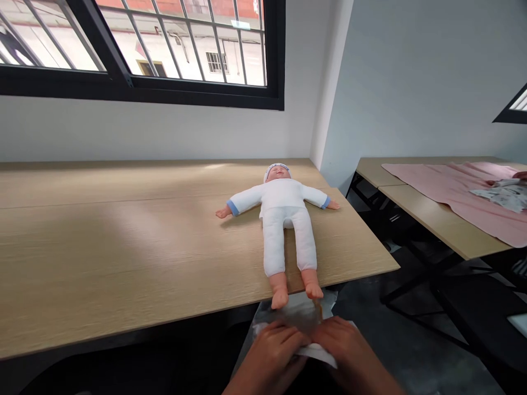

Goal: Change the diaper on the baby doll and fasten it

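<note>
Below the front edge of the table, my left hand point(276, 346) and my right hand point(341, 341) are close together, both with curled fingers. Between and under them shows a white, soft-looking piece point(323, 355), perhaps cloth; its kind is unclear. A clear plastic bag point(263, 314) spreads around and beyond the hands, partly hidden by them. Just past the fingers lies a baby doll point(284, 195) on its back, arms spread, in white clothes with blue cuffs and a patterned cap. Its bare feet reach over the table edge. Some blur covers the fingertips.
The doll rests near the right end of a wooden table point(135, 263) along the wall. Across a gap at the right stands another table point(436, 216) with a pink cloth point(444, 189) and patterned fabric point(504, 196) on it. A barred window point(185, 49) is above.
</note>
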A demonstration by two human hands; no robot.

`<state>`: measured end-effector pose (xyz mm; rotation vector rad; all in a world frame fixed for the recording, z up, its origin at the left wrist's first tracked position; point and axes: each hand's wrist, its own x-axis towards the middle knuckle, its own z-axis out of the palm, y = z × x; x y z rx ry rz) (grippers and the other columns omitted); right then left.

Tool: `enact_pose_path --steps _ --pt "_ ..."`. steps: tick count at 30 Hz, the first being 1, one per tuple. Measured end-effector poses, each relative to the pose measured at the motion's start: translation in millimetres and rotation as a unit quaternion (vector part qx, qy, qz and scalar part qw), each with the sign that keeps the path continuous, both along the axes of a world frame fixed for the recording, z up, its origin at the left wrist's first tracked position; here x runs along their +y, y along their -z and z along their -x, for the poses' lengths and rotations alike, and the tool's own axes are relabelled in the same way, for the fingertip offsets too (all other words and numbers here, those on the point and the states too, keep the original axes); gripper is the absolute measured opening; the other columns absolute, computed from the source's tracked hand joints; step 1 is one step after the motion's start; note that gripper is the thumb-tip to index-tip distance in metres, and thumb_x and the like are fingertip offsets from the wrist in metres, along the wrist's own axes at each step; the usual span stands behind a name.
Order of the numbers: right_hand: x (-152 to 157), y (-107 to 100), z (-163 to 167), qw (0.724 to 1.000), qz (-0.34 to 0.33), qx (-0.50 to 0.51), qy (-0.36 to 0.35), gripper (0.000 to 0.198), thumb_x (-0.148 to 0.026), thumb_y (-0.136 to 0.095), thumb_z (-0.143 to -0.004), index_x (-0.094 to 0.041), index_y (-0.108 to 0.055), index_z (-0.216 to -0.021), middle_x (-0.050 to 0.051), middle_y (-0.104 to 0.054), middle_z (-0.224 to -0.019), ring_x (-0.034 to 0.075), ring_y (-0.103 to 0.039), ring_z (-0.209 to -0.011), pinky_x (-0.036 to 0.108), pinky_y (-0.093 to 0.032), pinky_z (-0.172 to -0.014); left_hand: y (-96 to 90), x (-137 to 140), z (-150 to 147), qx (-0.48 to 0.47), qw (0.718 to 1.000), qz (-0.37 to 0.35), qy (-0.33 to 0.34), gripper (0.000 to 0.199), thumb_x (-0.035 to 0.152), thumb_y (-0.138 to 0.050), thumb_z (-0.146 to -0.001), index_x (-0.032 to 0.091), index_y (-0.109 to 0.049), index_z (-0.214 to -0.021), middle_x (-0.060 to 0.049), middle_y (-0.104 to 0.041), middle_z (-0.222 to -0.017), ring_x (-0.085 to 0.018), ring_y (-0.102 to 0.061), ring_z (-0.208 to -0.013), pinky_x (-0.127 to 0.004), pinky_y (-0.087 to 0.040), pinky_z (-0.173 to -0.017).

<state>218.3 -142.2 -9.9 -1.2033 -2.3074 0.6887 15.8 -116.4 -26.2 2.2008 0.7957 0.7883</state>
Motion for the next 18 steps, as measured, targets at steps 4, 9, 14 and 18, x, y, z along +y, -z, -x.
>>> enact_pose_path --steps 4,9,14,18 --pt "7.5 -17.3 -37.8 0.999 -0.025 0.027 0.001 0.021 -0.028 -0.050 -0.091 -0.028 -0.069 -0.099 0.004 -0.070 -0.101 0.019 -0.066 -0.092 0.029 -0.053 -0.079 -42.3 -0.7 4.0 -0.152 0.981 -0.083 -0.082 0.021 0.030 -0.062 -0.083 0.026 -0.066 -0.103 -0.005 -0.069 -0.100 -0.021 -0.064 -0.096 -0.032 -0.053 -0.085" --pt "25.4 -24.3 -55.6 0.997 -0.023 0.063 0.031 0.021 -0.028 -0.051 -0.091 -0.027 -0.072 -0.090 0.006 -0.064 -0.116 0.022 -0.057 -0.116 0.031 -0.054 -0.085 -40.5 36.5 15.4 -0.367 0.842 0.135 -0.371 0.032 0.040 -0.059 -0.083 0.023 -0.061 -0.109 -0.007 -0.061 -0.121 -0.024 -0.055 -0.117 -0.042 -0.044 -0.102" --pt "40.8 -17.2 -29.8 0.994 -0.037 0.099 -0.003 0.017 -0.028 -0.053 -0.089 -0.025 -0.070 -0.089 0.008 -0.054 -0.132 0.022 -0.054 -0.121 0.036 -0.051 -0.092 -8.0 71.9 14.7 -0.475 0.754 0.368 -0.263 0.041 0.041 -0.066 -0.074 0.019 -0.060 -0.108 -0.010 -0.064 -0.118 -0.023 -0.059 -0.113 -0.038 -0.046 -0.100" --pt "44.6 -19.2 -21.0 0.982 -0.037 0.183 -0.024 0.019 -0.038 -0.054 -0.089 -0.024 -0.065 -0.084 0.009 -0.056 -0.131 0.024 -0.048 -0.127 0.042 -0.047 -0.098 -13.6 73.3 8.7 -0.432 0.764 0.456 -0.147 0.045 0.050 -0.056 -0.080 0.015 -0.063 -0.106 -0.013 -0.069 -0.104 -0.025 -0.066 -0.097 -0.038 -0.053 -0.086"
